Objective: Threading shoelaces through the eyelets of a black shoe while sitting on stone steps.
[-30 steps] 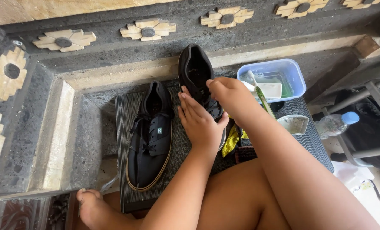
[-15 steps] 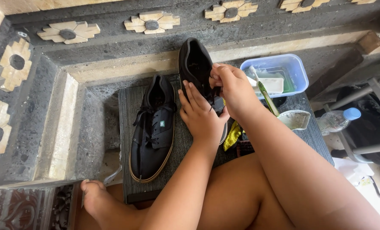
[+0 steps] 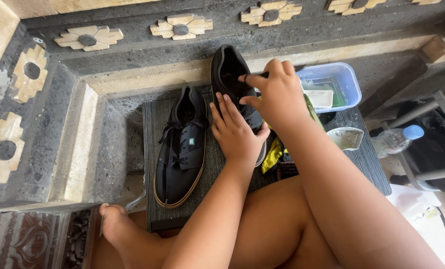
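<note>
Two black lace-up shoes lie on a dark ribbed mat (image 3: pixel 217 169). The left shoe (image 3: pixel 180 149) has a tan sole edge and rests untouched. My left hand (image 3: pixel 236 132) lies flat on the side of the right shoe (image 3: pixel 228 74), steadying it. Above that shoe's opening, my right hand (image 3: pixel 277 92) pinches a thin black shoelace between thumb and fingers. My bare legs and one foot fill the lower part of the view.
A clear plastic tub (image 3: pixel 332 84) with water and a white bar stands behind my right hand. A yellow cloth (image 3: pixel 273 154), a small white bowl (image 3: pixel 346 138) and a plastic bottle (image 3: pixel 397 139) lie to the right. Stone walls with flower carvings surround the mat.
My right hand has lifted from the shoe's side to above its opening, pulling the lace. The left hand stays on the shoe.
</note>
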